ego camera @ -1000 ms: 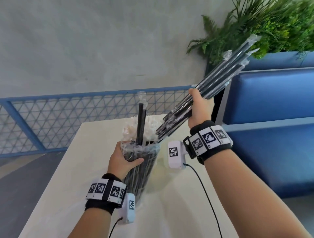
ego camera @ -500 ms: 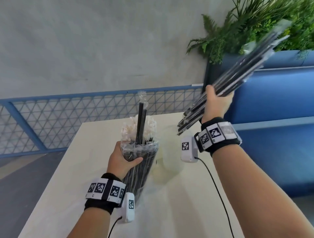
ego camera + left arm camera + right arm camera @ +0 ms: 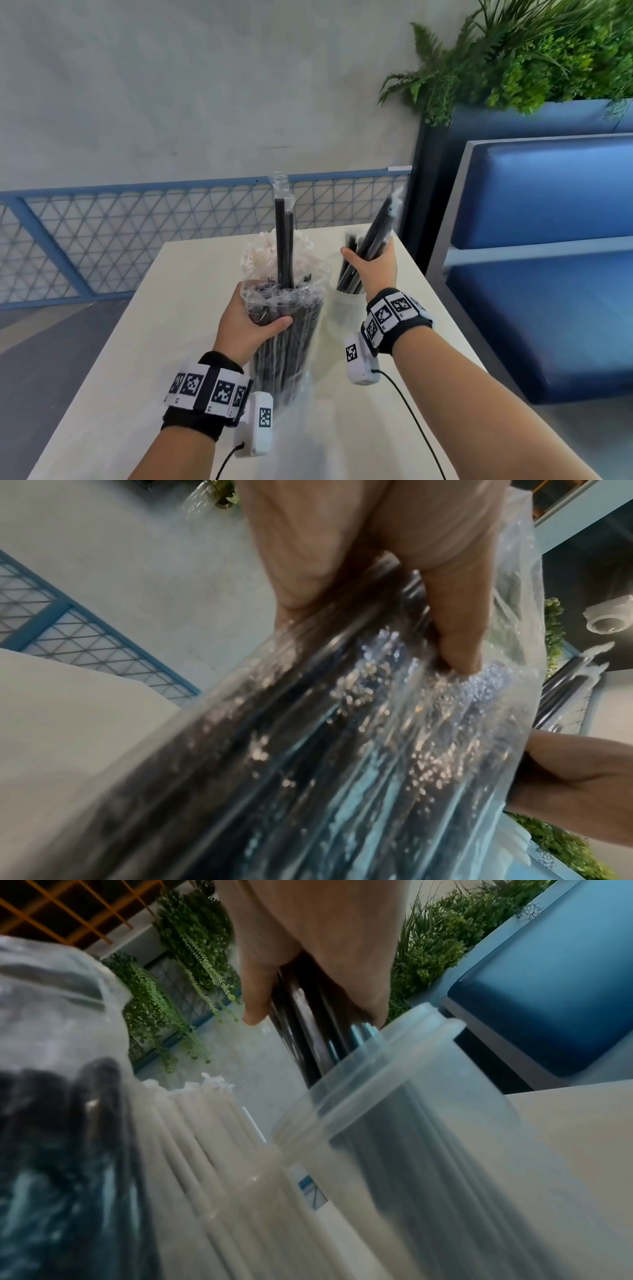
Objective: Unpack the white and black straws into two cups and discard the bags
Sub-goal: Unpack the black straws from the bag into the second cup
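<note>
The bunch of black straws (image 3: 368, 248) is in the right hand (image 3: 375, 270), whose fingers are wrapped around its middle. The lower ends of the straws are already inside the translucent cup (image 3: 344, 308), which stands on the pale table (image 3: 178, 308) to the right of the bag. The bunch leans, with its tops pointing up and to the far right, and some thin clear wrapping shows at the top ends.

The left hand (image 3: 248, 323) grips the clear plastic bag (image 3: 287, 342) near its open mouth and holds it upright on the table. Many black straws remain inside the bag, and two of them stick up high above the mouth. Just behind the bag, at the far side, the white straws (image 3: 260, 255) stand in a second cup (image 3: 240, 1199), which the right wrist view shows just beside the first one.

I judge that the step in hand is to lower this bunch fully into the cup. To do it well, the hand should bring the bunch more upright before it lets go, so the leaning weight does not tip the light cup. The release should be slow, and low. The left hand should keep the bag steady, because the two tall straws can fall out if it tilts.

To the right of the table there is a blue bench (image 3: 548, 240), with green plants (image 3: 513, 58) above it.
</note>
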A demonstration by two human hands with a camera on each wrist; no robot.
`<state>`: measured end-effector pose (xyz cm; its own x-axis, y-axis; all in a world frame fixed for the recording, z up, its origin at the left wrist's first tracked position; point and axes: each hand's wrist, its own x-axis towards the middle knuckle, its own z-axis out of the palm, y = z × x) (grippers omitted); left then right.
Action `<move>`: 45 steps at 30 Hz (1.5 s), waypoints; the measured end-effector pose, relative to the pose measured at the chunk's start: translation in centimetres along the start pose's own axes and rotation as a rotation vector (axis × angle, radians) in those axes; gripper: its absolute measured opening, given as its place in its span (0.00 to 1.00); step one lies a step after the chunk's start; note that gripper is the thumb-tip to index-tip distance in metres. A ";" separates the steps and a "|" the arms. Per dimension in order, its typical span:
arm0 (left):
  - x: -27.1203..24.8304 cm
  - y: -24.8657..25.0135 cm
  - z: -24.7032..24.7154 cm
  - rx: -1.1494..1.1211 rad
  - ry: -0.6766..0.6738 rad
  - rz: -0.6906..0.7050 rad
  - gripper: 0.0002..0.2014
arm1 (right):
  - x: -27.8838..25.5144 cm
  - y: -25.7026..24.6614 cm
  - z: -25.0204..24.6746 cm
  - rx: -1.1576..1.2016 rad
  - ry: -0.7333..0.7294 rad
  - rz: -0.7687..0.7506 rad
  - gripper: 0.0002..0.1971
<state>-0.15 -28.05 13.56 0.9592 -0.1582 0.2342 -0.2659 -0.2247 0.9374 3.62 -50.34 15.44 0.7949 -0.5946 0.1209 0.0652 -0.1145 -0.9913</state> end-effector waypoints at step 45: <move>-0.3 -2.6 -0.1 -0.119 -0.052 -0.009 0.37 | -8.4 -3.8 0.5 -0.626 -0.533 -0.075 0.18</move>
<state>0.26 -27.35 11.09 0.9544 -0.2070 0.2149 -0.2411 -0.1107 0.9642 -3.00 -44.48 18.18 0.9917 -0.1283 -0.0119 -0.0937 -0.6550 -0.7498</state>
